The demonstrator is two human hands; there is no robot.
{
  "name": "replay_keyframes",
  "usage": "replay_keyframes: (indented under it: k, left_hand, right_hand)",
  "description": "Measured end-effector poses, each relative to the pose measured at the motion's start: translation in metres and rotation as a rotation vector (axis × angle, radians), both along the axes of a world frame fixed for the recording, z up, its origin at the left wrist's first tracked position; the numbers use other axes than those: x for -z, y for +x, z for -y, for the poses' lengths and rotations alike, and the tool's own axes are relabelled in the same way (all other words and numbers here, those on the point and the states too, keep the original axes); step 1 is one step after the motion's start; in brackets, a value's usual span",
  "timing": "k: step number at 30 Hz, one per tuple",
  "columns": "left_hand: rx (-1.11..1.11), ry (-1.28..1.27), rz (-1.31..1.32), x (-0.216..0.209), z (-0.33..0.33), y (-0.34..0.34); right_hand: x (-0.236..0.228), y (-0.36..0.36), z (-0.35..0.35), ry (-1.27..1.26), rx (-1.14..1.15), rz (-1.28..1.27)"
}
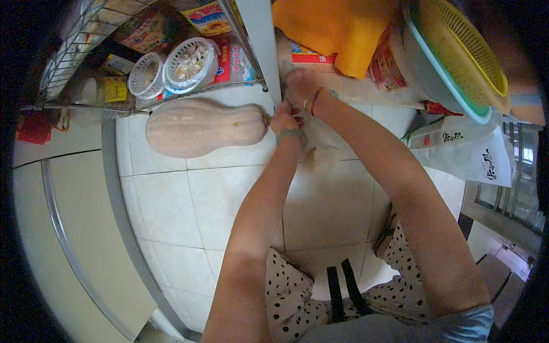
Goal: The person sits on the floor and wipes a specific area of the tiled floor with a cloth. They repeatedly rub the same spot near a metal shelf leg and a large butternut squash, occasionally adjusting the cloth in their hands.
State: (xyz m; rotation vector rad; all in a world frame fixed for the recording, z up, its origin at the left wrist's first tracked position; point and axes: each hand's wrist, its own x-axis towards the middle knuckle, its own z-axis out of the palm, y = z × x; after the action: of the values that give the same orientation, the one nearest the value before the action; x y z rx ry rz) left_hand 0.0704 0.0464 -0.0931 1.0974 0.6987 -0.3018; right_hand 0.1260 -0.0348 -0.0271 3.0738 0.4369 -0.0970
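Observation:
Both my arms reach forward to a spot beside the post of the shelf. My left hand (287, 121), with a green band at its wrist, has its fingers pinched on what looks like a clear plastic bag (313, 136). The bag hangs toward the floor with something pale and blurred at its lower end. Just beyond and slightly right, my right hand (303, 88) is smeared by motion, so its fingers do not show clearly. To the left of my left hand, a large tan squash (203, 128) lies on its side on the tiles.
A wire shelf (214, 88) at the far left bears white baskets, one with garlic bulbs (191, 62). An orange cloth (337, 28), a bucket (394, 63) and stacked colanders (457, 57) stand far right, above a white bag (463, 148). A cabinet (74, 240) lines the left.

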Motion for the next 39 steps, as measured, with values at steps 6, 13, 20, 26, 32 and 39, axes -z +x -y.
replay_keyframes:
  k: [6,13,20,26,32,39]
  left_hand:
    - [-0.092,0.114,0.110,0.045,-0.014,0.010]
    - [0.040,0.101,0.051,-0.004,0.007,-0.005]
    - [-0.107,-0.069,-0.071,0.002,-0.018,0.004]
    - [0.078,0.003,-0.187,-0.008,-0.010,0.001]
    - [0.040,-0.108,-0.065,-0.002,-0.018,0.000]
    - [0.156,-0.102,0.032,-0.027,-0.022,-0.013]
  right_hand:
    - [-0.002,-0.034,-0.018,0.133,0.033,0.084]
    - [-0.023,-0.023,0.004,-0.007,0.025,-0.146]
    - [-0.013,-0.042,-0.018,0.015,0.012,-0.175]
    - [0.014,-0.033,-0.001,-0.036,0.033,-0.060]
    - [-0.001,-0.016,-0.014,0.074,0.060,-0.089]
    - [-0.009,-0.074,0.010,0.172,-0.008,-0.211]
